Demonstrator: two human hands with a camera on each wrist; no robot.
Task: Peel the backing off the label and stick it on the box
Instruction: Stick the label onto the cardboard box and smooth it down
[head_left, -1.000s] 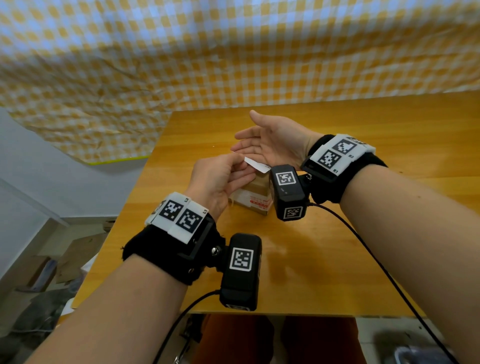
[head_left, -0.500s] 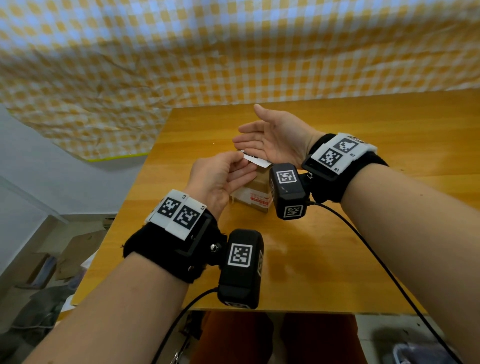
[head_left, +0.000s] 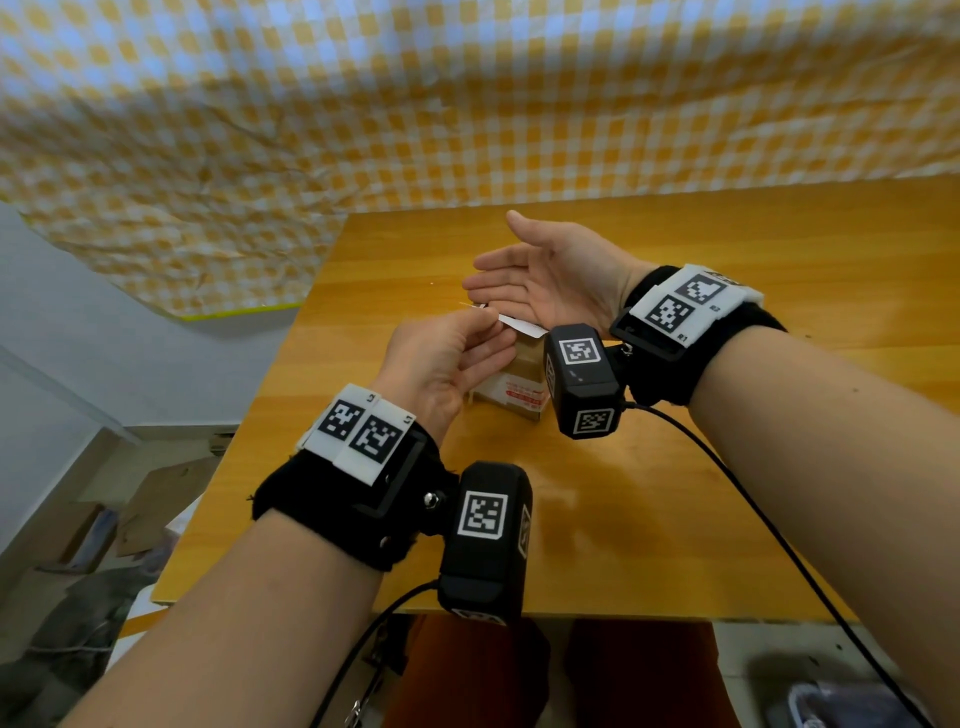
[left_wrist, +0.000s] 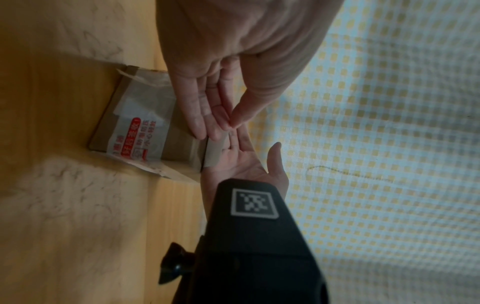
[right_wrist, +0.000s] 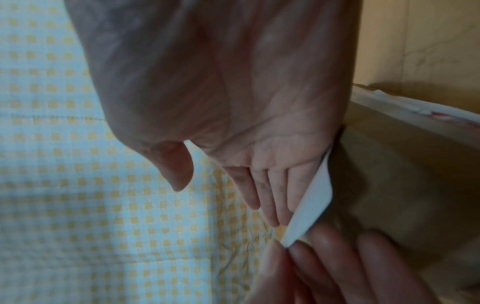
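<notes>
A small brown cardboard box (head_left: 519, 387) with printed tape stands on the wooden table (head_left: 675, 519); it also shows as the box (left_wrist: 145, 127) and the box (right_wrist: 402, 185). Above it my left hand (head_left: 493, 332) pinches one end of a white label (head_left: 522, 328) between thumb and fingertips (left_wrist: 228, 123). My right hand (head_left: 498, 260) is held palm up with straight fingers (right_wrist: 265, 195), and the label (right_wrist: 311, 201) lies along its little-finger edge. I cannot tell whether the backing is still on the label (left_wrist: 213, 152).
A yellow-and-white checked cloth (head_left: 467, 104) hangs behind the table. The table's left edge (head_left: 249, 415) drops to a cluttered floor. A black cable (head_left: 753, 499) runs from the right wrist camera (head_left: 582, 382) across the table.
Both hands stay above the box. My left fingers have drawn closer together on the label's end, and the right hand has risen slightly, still flat.
</notes>
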